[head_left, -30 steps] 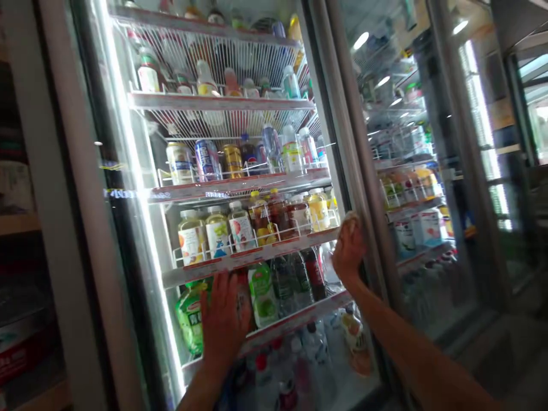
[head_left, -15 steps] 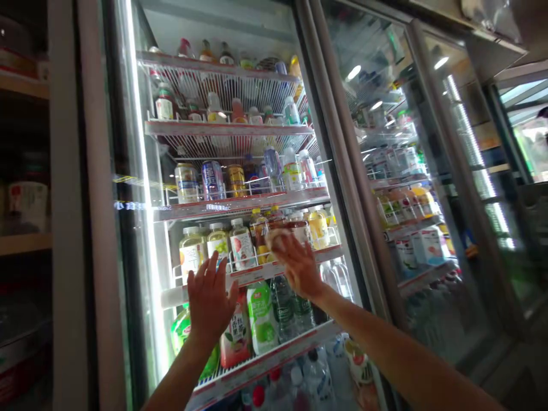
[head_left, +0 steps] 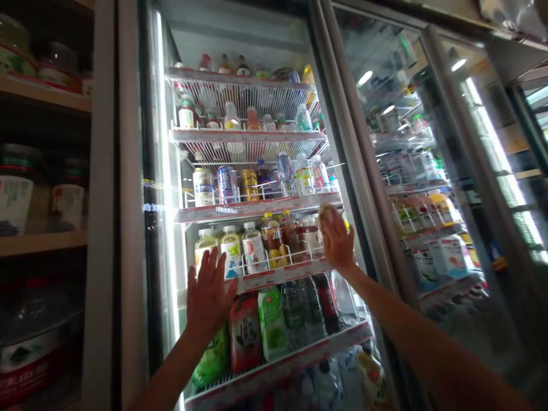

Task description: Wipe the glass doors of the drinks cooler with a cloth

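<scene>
The glass door point(head_left: 240, 35) of the cooler is a tall, clear pane in a brownish metal frame. It stands upright and looks closed, tilting in view. Reflected lettering shows at its nine o'clock, and a thin pale streak of glare toward two o'clock. The cloth point(head_left: 326, 210), a small, pale tan, bunched wad, blurred, lies toward the pane's three o'clock, at the fingertips of the right hand point(head_left: 337, 242) and mostly hidden by them.
</scene>
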Action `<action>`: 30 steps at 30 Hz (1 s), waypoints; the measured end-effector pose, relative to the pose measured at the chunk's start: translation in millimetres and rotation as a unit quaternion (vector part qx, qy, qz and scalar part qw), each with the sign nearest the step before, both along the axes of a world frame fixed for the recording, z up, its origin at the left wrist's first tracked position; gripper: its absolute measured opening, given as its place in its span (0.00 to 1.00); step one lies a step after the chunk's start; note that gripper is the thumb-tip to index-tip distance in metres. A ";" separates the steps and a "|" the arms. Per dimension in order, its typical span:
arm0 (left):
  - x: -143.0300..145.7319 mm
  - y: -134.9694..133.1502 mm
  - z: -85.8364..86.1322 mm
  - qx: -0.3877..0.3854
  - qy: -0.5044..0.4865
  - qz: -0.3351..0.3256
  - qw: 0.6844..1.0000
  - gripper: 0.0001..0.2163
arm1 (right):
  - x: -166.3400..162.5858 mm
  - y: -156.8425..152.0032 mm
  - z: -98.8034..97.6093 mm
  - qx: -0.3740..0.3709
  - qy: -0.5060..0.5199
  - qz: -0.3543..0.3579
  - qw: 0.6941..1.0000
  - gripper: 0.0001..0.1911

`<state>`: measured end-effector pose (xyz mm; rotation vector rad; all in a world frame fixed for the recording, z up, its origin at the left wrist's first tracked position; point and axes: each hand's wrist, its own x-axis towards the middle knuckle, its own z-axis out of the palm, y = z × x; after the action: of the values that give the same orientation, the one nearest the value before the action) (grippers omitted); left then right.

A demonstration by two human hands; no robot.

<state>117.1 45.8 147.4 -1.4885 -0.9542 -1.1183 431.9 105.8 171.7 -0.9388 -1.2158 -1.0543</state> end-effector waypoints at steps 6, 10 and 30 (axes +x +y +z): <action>-10.6 -0.1 29.8 -0.016 -0.063 0.012 0.998 0.28 | -25.8 -4.0 23.1 0.002 -0.049 -0.018 0.999 0.27; -21.3 -4.8 37.3 -0.031 -0.063 0.028 0.997 0.28 | -32.3 -10.8 30.1 -0.026 -0.207 -0.007 0.978 0.25; -48.0 -4.0 85.7 -0.006 -0.050 0.070 0.996 0.31 | -56.6 -9.4 95.1 -0.040 -0.077 0.027 0.996 0.24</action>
<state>69.2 41.8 233.1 -1.3641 -1.1185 -1.0937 375.2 96.4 266.7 -0.8931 -1.4117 -1.0557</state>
